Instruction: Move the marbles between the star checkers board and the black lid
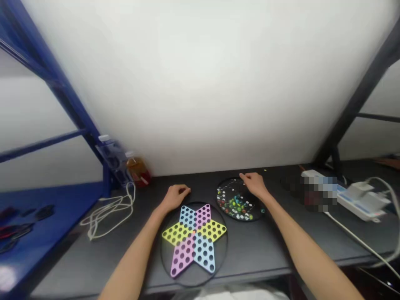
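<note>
A Chinese checkers board [204, 228], a six-pointed star in pink, blue and yellow with rows of round holes, lies on the dark table inside a thin black ring. My left hand [177, 196] rests just beyond the board's upper left edge. Its fingers are curled with thumb and fingertip together; whatever they may hold is hidden. To the right, a round dark-rimmed tray [240, 219] carries several coloured marbles [236, 204], mostly gathered toward its near side. My right hand [253, 183] grips the tray's far right rim, with the forearm passing beside it.
A tangled white cable [114, 208] lies at left, near a clear bottle [113, 156] and a bottle of amber liquid [137, 171]. At right sits a white power strip [353, 202] with plugs and cords. Blue metal frame posts [67, 91] stand at left; a white wall closes the back.
</note>
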`<state>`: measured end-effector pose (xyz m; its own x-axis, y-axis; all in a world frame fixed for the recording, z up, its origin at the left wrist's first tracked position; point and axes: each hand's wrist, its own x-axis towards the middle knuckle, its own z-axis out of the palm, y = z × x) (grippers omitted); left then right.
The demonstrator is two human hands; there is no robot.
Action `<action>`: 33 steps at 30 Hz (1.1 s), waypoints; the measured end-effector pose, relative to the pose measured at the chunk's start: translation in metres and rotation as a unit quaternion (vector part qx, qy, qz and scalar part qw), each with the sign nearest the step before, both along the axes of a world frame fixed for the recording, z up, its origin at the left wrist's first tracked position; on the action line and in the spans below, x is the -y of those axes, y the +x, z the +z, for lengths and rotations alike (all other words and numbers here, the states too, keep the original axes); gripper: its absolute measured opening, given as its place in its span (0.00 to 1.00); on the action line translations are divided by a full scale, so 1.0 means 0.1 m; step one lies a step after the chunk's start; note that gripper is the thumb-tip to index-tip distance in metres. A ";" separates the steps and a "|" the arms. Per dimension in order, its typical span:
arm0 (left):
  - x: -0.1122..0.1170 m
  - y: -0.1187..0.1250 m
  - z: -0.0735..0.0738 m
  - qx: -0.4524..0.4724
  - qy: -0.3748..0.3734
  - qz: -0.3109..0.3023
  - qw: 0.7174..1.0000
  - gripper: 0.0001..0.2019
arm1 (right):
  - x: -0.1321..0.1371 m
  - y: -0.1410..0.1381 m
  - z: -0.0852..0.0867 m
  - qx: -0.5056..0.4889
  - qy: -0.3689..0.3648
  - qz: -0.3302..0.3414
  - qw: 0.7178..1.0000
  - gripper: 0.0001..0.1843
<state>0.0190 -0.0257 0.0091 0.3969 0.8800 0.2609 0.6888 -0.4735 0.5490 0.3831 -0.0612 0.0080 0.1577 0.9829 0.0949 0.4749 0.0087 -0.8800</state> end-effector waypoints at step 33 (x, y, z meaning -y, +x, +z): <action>0.06 -0.07 0.18 -0.006 -0.073 -0.045 0.996 0.18 | 0.23 0.06 0.12 0.153 -0.099 0.148 0.972 0.27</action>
